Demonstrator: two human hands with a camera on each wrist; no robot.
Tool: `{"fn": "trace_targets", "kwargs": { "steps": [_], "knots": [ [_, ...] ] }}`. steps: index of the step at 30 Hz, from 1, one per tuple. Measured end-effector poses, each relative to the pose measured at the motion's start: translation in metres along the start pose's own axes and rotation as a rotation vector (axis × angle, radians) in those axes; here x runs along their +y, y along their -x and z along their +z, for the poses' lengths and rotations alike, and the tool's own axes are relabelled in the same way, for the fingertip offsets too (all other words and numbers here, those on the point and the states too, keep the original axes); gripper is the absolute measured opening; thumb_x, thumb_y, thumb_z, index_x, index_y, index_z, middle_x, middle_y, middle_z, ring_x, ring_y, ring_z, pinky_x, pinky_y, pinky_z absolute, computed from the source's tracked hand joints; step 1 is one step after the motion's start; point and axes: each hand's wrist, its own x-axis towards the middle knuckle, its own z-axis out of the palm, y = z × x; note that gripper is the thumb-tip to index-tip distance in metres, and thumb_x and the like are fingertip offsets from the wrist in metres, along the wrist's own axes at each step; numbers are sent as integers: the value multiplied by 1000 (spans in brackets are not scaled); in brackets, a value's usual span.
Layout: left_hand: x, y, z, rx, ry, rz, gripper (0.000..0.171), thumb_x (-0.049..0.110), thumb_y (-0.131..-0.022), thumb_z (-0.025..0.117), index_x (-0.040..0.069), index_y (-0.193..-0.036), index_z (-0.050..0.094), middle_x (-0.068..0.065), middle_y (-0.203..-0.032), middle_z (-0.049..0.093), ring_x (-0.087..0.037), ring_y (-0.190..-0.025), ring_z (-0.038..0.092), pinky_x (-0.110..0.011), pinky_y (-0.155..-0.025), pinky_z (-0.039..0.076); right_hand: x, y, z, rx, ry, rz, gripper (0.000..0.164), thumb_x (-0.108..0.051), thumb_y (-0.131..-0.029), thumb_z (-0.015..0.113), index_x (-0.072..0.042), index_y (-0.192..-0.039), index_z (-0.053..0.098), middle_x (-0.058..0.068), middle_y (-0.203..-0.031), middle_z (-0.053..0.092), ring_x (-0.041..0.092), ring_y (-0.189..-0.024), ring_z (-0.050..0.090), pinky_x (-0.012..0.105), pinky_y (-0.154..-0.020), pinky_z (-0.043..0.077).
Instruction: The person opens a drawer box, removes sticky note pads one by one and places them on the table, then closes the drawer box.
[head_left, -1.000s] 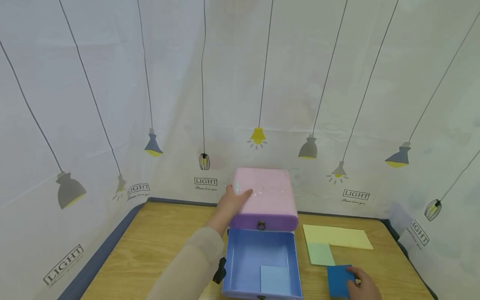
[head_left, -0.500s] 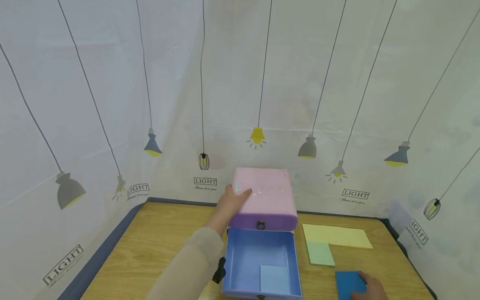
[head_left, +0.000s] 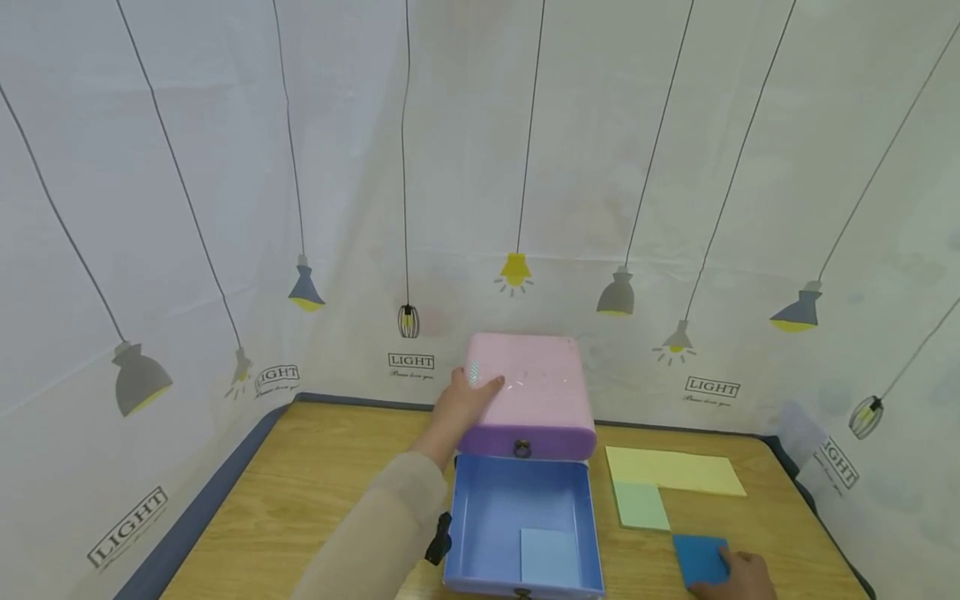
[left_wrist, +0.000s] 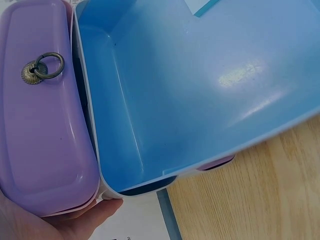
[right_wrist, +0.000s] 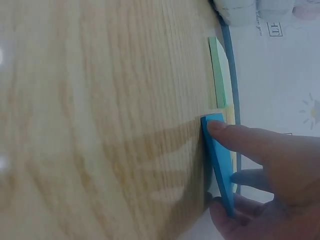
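A small storage box with a pink top (head_left: 532, 383) and a purple upper drawer front (left_wrist: 47, 115) stands toward the back of the table. Its blue lower drawer (head_left: 487, 508) is pulled out, and a light blue sticky note pad (head_left: 550, 557) lies inside near the front right. My left hand (head_left: 463, 407) grips the box's left side, thumb over the top. At the lower right, my right hand (head_left: 738, 575) pinches a dark blue sticky note pad (head_left: 699, 560) by its edges. The right wrist view shows this blue pad (right_wrist: 219, 160) tilted, close over the wood.
Right of the drawer lie a yellow paper pad (head_left: 690, 473) and a light green sticky note pad (head_left: 641, 506) against its front left. A black bow-shaped piece (head_left: 440, 540) shows by the left sleeve. A lamp-printed white backdrop (head_left: 465, 167) surrounds the wooden table (head_left: 300, 492).
My right hand has shifted slightly to the right with the dark blue pad, which now sits at a different angle. The left hand, box and drawer have stayed put.
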Motion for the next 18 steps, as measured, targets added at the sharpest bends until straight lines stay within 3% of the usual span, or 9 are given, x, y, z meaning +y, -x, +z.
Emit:
{"fn": "trace_targets", "kwargs": {
  "steps": [8, 18],
  "knots": [
    [1, 1, 0, 9, -20, -1, 94, 70, -72, 50, 9, -139, 23, -18, -117, 51, -28, -91, 53, -43, -76, 46, -7, -6, -4, 99, 18, -43, 90, -45, -60, 78, 17, -116, 46, 39, -104, 41, 49, -95, 44, 56, -79, 41],
    [0, 0, 0, -1, -5, -4, 94, 70, -72, 51, 9, -139, 23, -17, -114, 51, -27, -88, 53, -41, -73, 46, -8, -27, -6, 124, 81, -137, 90, -58, -61, 71, 14, -110, 53, 37, -102, 48, 51, -94, 45, 57, -78, 40]
  ]
}}
